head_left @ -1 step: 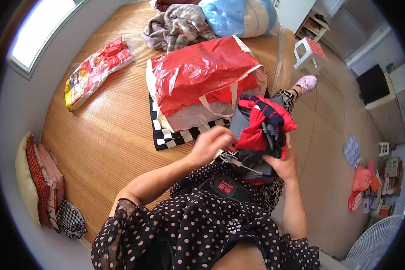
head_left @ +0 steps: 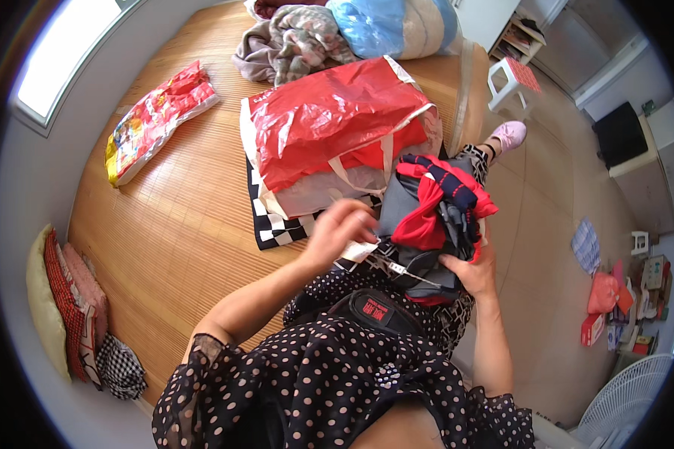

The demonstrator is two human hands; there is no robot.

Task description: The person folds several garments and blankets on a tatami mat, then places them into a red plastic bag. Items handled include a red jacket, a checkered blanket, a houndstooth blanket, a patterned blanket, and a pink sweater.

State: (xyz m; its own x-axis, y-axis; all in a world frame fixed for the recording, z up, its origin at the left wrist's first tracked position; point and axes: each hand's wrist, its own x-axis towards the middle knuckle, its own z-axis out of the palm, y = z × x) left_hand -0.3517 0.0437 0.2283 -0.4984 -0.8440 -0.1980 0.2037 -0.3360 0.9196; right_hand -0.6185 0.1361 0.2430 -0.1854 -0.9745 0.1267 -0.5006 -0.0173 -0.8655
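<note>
A bundle of dark grey cloth [head_left: 419,258] with a drawcord lies across my lap, and a bunched red and navy cloth [head_left: 434,202] is heaped on top of it. My right hand [head_left: 473,271] grips the bundle's right side, thumb on top and the other fingers hidden beneath. To the left of the bundle my left hand [head_left: 342,230] hovers with loosely curved fingers, slightly blurred, and no grasped thing shows in it. Just under its fingertips is a white tag [head_left: 358,251]; whether they touch is unclear. A pale drawcord [head_left: 416,275] hangs over the bundle's near edge.
Beyond my left hand, a large red and white bag [head_left: 337,123] stands on a black-and-white checked cloth [head_left: 273,228]. A red and yellow plastic bag [head_left: 157,123] lies farther left. Blankets [head_left: 299,45] and a blue wrapped bundle [head_left: 393,26] are at the back; cushions [head_left: 60,299] lean at left.
My left hand has drawn away from the bundle, up and to the left, and more of the white tag shows. The right hand keeps its grip.
</note>
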